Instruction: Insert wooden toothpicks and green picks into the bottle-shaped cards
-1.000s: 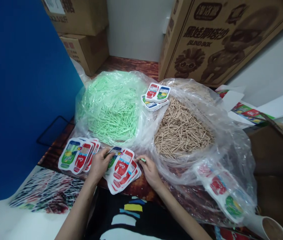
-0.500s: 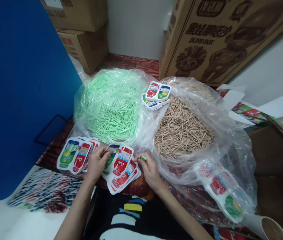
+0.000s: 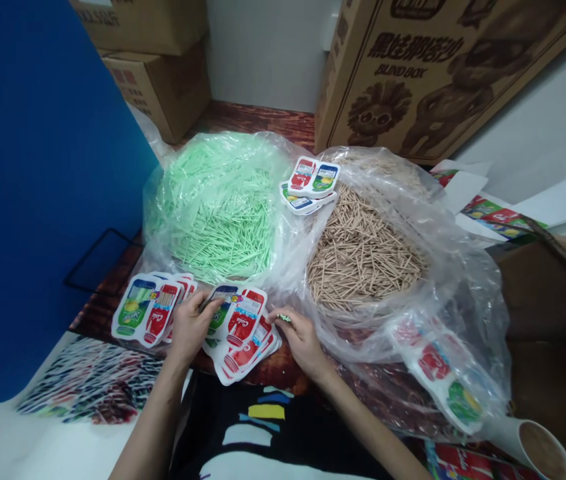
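Observation:
My left hand (image 3: 190,327) rests on the left side of a stack of printed bottle-shaped blister packs (image 3: 243,330), fingers curled onto the top pack. My right hand (image 3: 300,337) sits at the stack's right edge and pinches a few green sticks (image 3: 284,318) between thumb and fingers. A second stack of the same packs (image 3: 150,313) lies just left of my left hand. Behind them an open plastic bag of green sticks (image 3: 217,207) and another of tan wooden sticks (image 3: 363,253) lie side by side.
A few more packs (image 3: 310,183) rest between the two bags. A blue panel (image 3: 37,173) stands at the left, cardboard boxes (image 3: 433,67) at the back. More packs (image 3: 443,380) lie inside the bag at right, with a paper cup (image 3: 537,450) at the bottom right.
Both hands stayed on the near stack with only slight finger shifts. The view drifted a little, so everything sits slightly higher and further left.

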Motion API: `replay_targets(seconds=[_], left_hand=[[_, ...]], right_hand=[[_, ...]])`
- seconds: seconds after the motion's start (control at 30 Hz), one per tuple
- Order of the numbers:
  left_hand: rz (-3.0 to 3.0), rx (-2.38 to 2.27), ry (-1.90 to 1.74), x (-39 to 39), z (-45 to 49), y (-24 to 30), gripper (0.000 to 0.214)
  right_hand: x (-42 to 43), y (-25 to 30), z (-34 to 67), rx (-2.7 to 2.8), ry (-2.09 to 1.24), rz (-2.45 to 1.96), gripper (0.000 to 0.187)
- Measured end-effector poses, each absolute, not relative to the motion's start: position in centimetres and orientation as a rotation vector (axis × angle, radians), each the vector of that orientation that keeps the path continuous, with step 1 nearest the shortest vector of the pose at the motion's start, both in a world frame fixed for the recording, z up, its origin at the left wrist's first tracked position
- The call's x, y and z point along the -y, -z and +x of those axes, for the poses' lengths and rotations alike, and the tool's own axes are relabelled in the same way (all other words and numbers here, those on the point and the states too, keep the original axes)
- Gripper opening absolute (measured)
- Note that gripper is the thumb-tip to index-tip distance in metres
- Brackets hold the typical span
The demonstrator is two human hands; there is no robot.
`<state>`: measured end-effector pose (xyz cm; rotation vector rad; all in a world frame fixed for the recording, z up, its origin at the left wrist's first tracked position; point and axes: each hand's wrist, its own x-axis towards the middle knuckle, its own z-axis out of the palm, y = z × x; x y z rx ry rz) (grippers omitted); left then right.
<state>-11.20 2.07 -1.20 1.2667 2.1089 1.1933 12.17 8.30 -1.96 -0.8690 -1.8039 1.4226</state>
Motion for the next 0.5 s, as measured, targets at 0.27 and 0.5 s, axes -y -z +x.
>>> replay_targets(seconds=[0.27,0.5], left_hand=[[1.157,-2.093,-1.199,-2.0,-11.1,1.0,0.021],[1.026,-2.038,-1.263,-2.1,-11.1,0.5,0.021]], right_hand=[[-7.8,3.6,12.6,1.647,-1.552,-1.016,0.022],[-8.0,2.9,12.7,1.674,-1.556,-0.97,0.018]])
